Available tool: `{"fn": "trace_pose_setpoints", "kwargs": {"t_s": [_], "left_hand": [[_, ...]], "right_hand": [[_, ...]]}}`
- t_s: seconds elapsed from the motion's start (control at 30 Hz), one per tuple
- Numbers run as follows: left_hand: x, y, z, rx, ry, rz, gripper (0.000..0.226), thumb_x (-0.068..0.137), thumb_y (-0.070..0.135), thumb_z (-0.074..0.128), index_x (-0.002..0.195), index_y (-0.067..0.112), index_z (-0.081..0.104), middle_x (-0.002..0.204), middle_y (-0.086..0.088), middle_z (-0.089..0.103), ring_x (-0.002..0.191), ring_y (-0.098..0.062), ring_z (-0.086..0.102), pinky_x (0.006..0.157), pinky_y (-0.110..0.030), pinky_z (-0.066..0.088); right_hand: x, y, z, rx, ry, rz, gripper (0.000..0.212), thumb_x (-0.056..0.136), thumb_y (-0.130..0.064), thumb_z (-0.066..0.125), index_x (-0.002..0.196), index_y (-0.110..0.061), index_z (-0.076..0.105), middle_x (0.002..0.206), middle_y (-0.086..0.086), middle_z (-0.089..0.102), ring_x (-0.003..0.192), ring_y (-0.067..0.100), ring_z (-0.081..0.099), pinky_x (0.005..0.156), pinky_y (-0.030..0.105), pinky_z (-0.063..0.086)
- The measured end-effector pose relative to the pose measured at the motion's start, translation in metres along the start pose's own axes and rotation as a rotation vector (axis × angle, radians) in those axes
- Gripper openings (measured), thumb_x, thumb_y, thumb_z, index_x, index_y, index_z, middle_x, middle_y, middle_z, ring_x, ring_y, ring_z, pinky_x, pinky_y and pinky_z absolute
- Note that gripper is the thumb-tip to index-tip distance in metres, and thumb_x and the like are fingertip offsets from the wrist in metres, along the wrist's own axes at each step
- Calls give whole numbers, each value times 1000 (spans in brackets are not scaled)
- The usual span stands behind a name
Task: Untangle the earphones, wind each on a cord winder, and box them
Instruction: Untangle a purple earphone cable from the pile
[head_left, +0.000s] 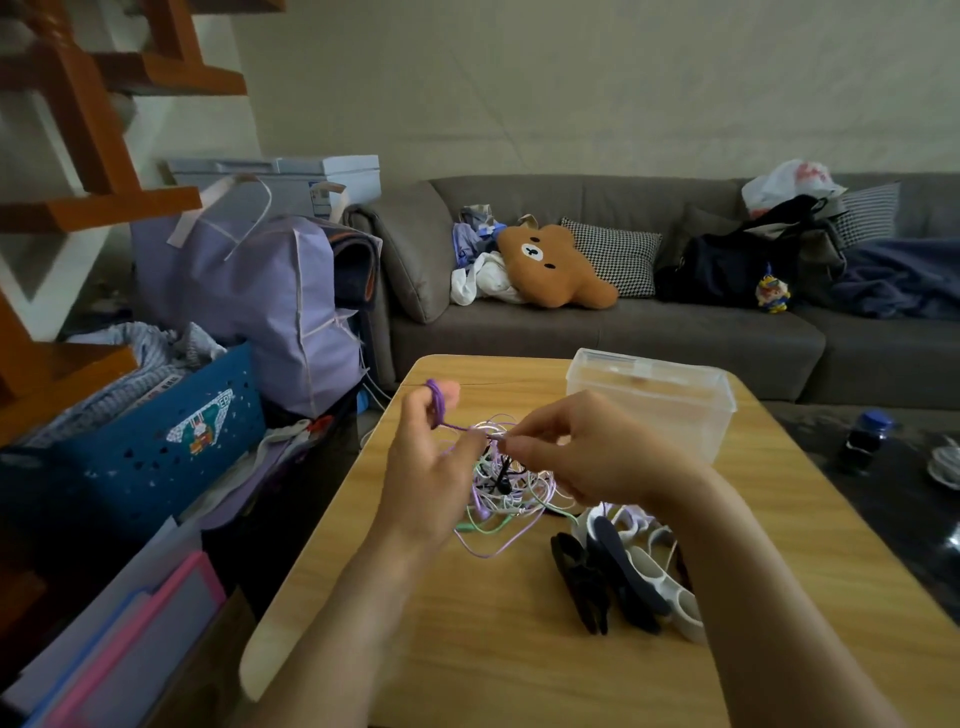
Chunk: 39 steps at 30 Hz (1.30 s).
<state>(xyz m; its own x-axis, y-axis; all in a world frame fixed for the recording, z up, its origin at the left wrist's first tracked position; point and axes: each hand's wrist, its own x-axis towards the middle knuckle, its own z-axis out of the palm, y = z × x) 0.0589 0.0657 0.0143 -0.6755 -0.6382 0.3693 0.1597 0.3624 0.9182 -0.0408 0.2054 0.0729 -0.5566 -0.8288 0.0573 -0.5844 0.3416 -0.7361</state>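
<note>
The left hand (426, 467) is raised just left of the tangle of earphones (506, 493), fingers curled, with a purple cord (439, 402) looped round the upper fingertips. From that loop the cord runs right and down to the right hand (587, 452), which pinches it between thumb and fingertips directly above the tangle. The tangle itself, a knot of lilac, white, pale green and black cords, lies on the wooden table (519, 649) beneath and between both hands. Just right of the tangle, under the right wrist, sits a heap of cord winders (623, 571), some white, some dark. Beyond the tangle and to its right stands a clear plastic box (649, 400), open at the top, near the table's far edge.
</note>
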Motion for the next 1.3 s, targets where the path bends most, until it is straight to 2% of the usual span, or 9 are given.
{"fn": "trace_pose_setpoints", "kwargs": {"t_s": [0.17,0.3,0.43,0.57,0.67,0.83,0.97,1.13,1.3], "left_hand": [[-9,-8,1,322,-216,67,26,85,55,50,88,29,54,82,9,61,87,-24,63,86,-49,50],[-5,0,3,85,-206,21,30,101,24,55,73,13,52,68,-13,51,59,-25,52,56,-22,45],[0,12,-4,-339,-188,-105,33,87,19,60,57,11,50,55,-8,43,50,-18,37,48,-23,33],[5,20,-15,-935,-80,-339,24,85,19,52,64,15,40,58,0,38,47,-13,35,54,-24,31],[10,17,-19,-1009,6,-424,30,98,21,45,68,17,47,61,1,51,51,-14,50,65,-30,32],[13,15,-23,-1209,67,-418,23,104,21,39,100,14,61,109,-3,75,104,-16,72,78,-28,39],[12,17,-19,-924,64,-331,38,85,17,63,122,12,60,128,-2,68,127,-14,58,89,-25,39],[-2,12,-5,-153,-88,76,51,74,20,61,122,36,55,129,16,60,111,6,58,92,-24,48],[-6,11,-9,73,-120,116,49,89,60,47,77,14,59,73,-13,56,68,-16,52,68,-44,48]], "right_hand": [[-9,-5,-17,119,166,-156,15,86,-23,78,99,-16,79,64,-15,70,48,-7,55,51,9,41],[-6,7,-19,400,285,-148,9,89,-15,74,96,-10,78,72,2,74,43,4,45,45,14,37],[1,24,-23,179,443,-82,11,92,-22,71,82,-19,75,71,-4,74,51,5,53,54,17,43],[-1,40,-33,13,248,88,19,98,-27,62,85,-15,69,63,-5,68,54,15,51,54,28,43],[-4,44,-37,30,214,121,27,99,-32,60,88,-10,70,63,3,65,54,16,50,54,31,43],[-8,29,-34,-69,62,50,31,97,-39,61,78,-19,74,51,-9,60,48,6,49,50,21,42],[-7,15,-20,-51,-28,-10,35,101,-36,55,76,-17,70,52,-9,59,45,3,47,48,16,38],[-3,-8,6,108,-221,-135,40,104,-38,47,80,-14,69,53,-8,53,44,5,40,46,15,35],[-8,-11,-6,455,-109,-241,31,91,-41,58,78,-15,68,56,0,38,50,13,33,47,24,31]]}}
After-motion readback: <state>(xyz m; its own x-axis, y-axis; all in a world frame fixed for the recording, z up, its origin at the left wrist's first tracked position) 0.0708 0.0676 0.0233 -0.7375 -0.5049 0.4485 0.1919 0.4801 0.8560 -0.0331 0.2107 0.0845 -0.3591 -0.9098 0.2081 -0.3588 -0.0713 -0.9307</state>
